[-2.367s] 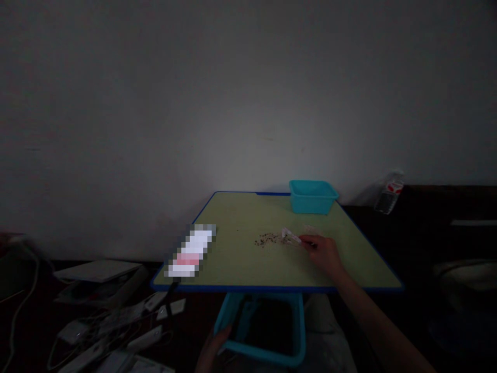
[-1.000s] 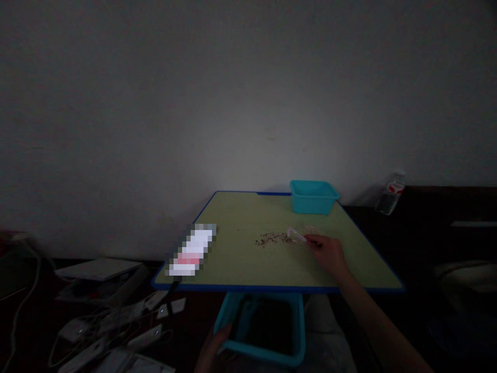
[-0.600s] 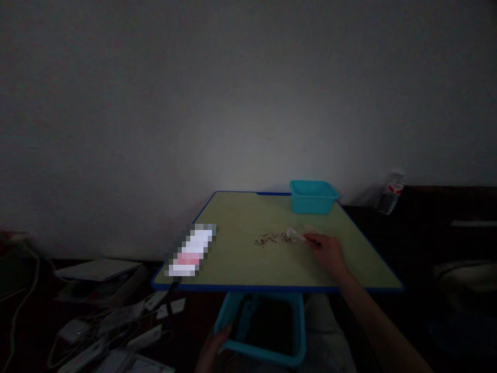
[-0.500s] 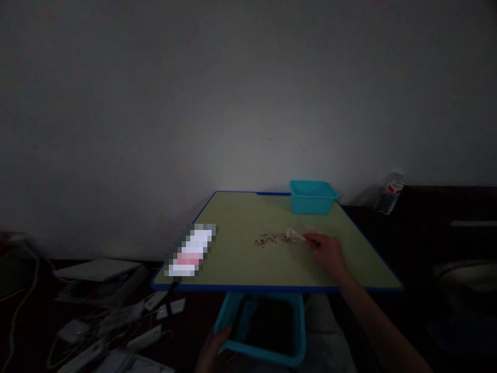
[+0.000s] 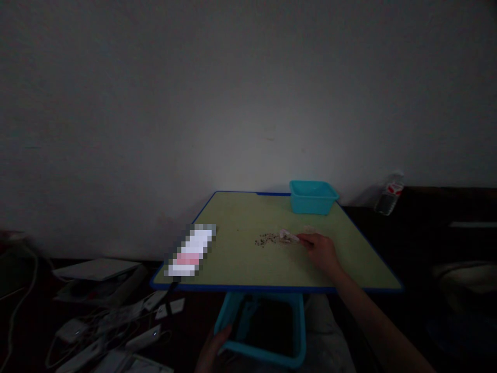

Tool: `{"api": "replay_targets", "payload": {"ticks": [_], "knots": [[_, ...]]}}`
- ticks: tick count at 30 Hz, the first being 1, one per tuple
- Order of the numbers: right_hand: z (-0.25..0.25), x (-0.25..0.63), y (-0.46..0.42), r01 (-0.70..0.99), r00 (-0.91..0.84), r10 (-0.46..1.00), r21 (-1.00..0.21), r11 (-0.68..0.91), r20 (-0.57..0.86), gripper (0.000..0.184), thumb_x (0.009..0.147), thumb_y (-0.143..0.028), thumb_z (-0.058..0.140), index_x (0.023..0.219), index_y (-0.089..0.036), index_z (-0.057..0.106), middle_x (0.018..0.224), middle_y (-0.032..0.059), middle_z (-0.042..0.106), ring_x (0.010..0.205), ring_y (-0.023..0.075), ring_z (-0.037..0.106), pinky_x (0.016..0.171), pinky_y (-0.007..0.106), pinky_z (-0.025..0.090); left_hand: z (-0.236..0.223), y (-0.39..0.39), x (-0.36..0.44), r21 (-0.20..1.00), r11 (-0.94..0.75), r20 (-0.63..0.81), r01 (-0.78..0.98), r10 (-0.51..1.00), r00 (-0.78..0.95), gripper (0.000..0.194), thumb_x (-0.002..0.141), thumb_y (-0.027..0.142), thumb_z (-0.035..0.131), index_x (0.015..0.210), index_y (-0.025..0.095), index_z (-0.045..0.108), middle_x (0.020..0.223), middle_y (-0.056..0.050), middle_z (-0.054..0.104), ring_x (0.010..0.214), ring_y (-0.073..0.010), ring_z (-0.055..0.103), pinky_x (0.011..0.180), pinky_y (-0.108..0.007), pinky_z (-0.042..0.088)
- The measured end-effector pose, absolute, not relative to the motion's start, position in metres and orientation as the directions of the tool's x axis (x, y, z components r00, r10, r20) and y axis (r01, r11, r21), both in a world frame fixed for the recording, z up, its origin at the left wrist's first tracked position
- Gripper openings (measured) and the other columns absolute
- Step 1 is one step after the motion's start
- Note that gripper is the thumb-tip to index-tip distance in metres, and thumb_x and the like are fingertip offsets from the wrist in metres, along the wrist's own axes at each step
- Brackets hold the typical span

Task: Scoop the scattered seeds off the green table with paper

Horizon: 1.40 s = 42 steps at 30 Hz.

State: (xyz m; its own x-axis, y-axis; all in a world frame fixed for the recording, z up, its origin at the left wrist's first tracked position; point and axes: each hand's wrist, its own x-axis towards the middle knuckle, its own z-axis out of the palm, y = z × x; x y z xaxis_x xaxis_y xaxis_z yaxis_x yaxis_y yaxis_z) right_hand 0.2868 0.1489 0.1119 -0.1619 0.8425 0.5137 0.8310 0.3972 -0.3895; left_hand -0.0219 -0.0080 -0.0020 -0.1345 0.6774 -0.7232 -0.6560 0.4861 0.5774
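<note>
My right hand (image 5: 323,252) is closed on a whitish, crumpled, tissue-like piece (image 5: 287,237), low over the small table (image 5: 240,267). This piece meets the right end of a patch of small dark grains (image 5: 265,239) scattered on the tabletop. Below the table's front edge, my left hand (image 5: 214,343) grips the left front rim of a turquoise basin (image 5: 301,331). Dark contents, too dim to make out, fill much of that basin. The left fingers are partly hidden under its rim.
A second turquoise basin (image 5: 312,203) stands at the table's back right corner. A phone-like slab (image 5: 190,251), blurred out, lies along the left edge. Cables and power strips (image 5: 143,336) clutter the lower left. A plastic bottle (image 5: 390,196) leans by the wall on the right.
My right hand has moved a little to the left with the whitish piece, which now covers more of the grains' right end. My left hand and its basin stay in place.
</note>
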Motion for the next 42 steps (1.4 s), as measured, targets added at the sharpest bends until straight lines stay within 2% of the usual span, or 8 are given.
{"api": "replay_targets", "payload": {"ticks": [6,11,13,20,25,32,36,42], "knots": [[0.114,0.285,0.148,0.836,-0.154,0.846,-0.389,0.387,0.511,0.03,0.085,-0.019,0.05,0.105,-0.027,0.072,0.095,0.0033,0.073,0.082,0.0208,0.067,0.077,0.032,0.05,-0.007,-0.006,-0.025,0.58,0.501,-0.742,-0.642,0.651,-0.162,0.073,0.067,0.028,0.07,0.134,0.015,0.045,0.119,-0.019,0.065,0.109,-0.0377,0.06,0.084,-0.047,0.051],[0.114,0.284,0.146,0.828,-0.164,0.846,-0.396,0.398,0.507,0.029,0.085,-0.02,0.051,0.103,-0.028,0.073,0.093,0.0028,0.074,0.08,0.0204,0.067,0.076,0.031,0.05,-0.004,-0.009,-0.023,0.543,0.508,-0.744,-0.669,0.66,-0.103,0.086,0.067,0.032,0.071,0.143,0.021,0.032,0.132,-0.019,0.056,0.106,-0.0385,0.062,0.082,-0.049,0.052],[0.114,0.284,0.144,0.827,-0.166,0.847,-0.397,0.399,0.505,0.029,0.084,-0.02,0.051,0.103,-0.027,0.072,0.093,0.0032,0.074,0.079,0.0203,0.067,0.075,0.031,0.05,-0.001,-0.009,-0.023,0.548,0.505,-0.739,-0.667,0.666,-0.103,0.087,0.067,0.031,0.071,0.144,0.019,0.03,0.135,-0.019,0.054,0.108,-0.0394,0.06,0.083,-0.049,0.051],[0.112,0.285,0.144,0.824,-0.161,0.837,-0.396,0.406,0.523,0.029,0.084,-0.02,0.051,0.104,-0.027,0.072,0.095,0.0034,0.073,0.081,0.0205,0.067,0.077,0.033,0.05,0.014,-0.009,-0.019,0.55,0.525,-0.766,-0.649,0.626,-0.143,0.08,0.067,0.032,0.071,0.14,0.021,0.039,0.129,-0.017,0.06,0.112,-0.039,0.059,0.084,-0.051,0.05],[0.112,0.279,0.145,0.814,-0.202,0.83,-0.383,0.438,0.52,0.03,0.084,-0.019,0.051,0.104,-0.027,0.072,0.09,0.0034,0.074,0.078,0.0196,0.067,0.074,0.031,0.05,0.019,-0.012,-0.016,0.595,0.478,-0.723,-0.646,0.67,-0.17,0.075,0.067,0.033,0.07,0.137,0.02,0.044,0.123,-0.016,0.065,0.112,-0.0378,0.059,0.087,-0.051,0.049],[0.109,0.28,0.142,0.805,-0.204,0.824,-0.389,0.449,0.529,0.028,0.085,-0.02,0.052,0.103,-0.026,0.072,0.093,0.0036,0.073,0.08,0.0199,0.066,0.077,0.031,0.049,0.02,-0.012,-0.015,0.583,0.505,-0.735,-0.636,0.661,-0.149,0.081,0.069,0.032,0.069,0.141,0.02,0.036,0.124,-0.018,0.063,0.107,-0.0384,0.062,0.083,-0.052,0.051],[0.11,0.279,0.141,0.799,-0.206,0.829,-0.399,0.449,0.52,0.03,0.085,-0.019,0.051,0.104,-0.027,0.072,0.089,0.003,0.074,0.078,0.0193,0.066,0.074,0.03,0.048,0.013,-0.01,-0.015,0.587,0.487,-0.733,-0.646,0.658,-0.171,0.077,0.069,0.03,0.069,0.139,0.021,0.04,0.125,-0.016,0.063,0.11,-0.0378,0.06,0.082,-0.049,0.052],[0.114,0.277,0.138,0.818,-0.202,0.83,-0.376,0.435,0.52,0.031,0.084,-0.018,0.051,0.104,-0.028,0.072,0.088,0.0029,0.074,0.077,0.0197,0.066,0.072,0.03,0.048,0.0,-0.009,-0.018,0.566,0.497,-0.744,-0.658,0.651,-0.148,0.083,0.067,0.031,0.071,0.142,0.02,0.034,0.135,-0.019,0.055,0.109,-0.0399,0.06,0.081,-0.05,0.052]]}}
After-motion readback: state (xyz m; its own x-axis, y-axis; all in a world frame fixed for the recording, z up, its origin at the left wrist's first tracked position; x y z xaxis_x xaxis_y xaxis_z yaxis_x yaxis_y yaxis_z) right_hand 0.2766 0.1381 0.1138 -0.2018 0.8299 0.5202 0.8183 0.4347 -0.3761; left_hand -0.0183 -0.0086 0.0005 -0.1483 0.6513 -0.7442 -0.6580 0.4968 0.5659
